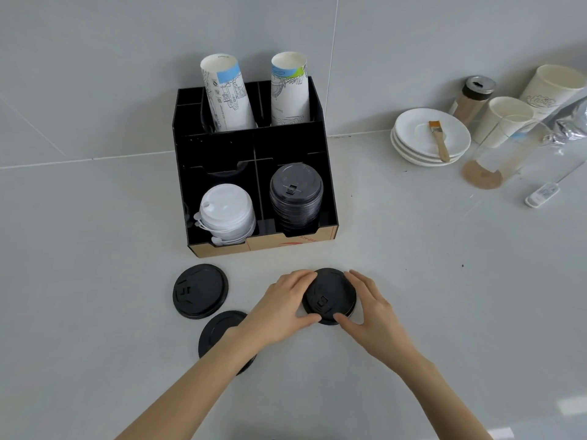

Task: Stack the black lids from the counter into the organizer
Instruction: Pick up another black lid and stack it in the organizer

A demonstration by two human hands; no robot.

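A black organizer stands against the wall. Its front right compartment holds a stack of black lids; its front left one holds white lids. On the counter in front of it, both hands grip one small pile of black lids: my left hand on its left side, my right hand on its right. A single black lid lies flat further left. Another black lid lies partly hidden under my left forearm.
Two stacks of printed paper cups stand in the organizer's rear slots. At the right are stacked white saucers with a brush, a shaker jar, white cups, a clear glass with powder and a foil bag.
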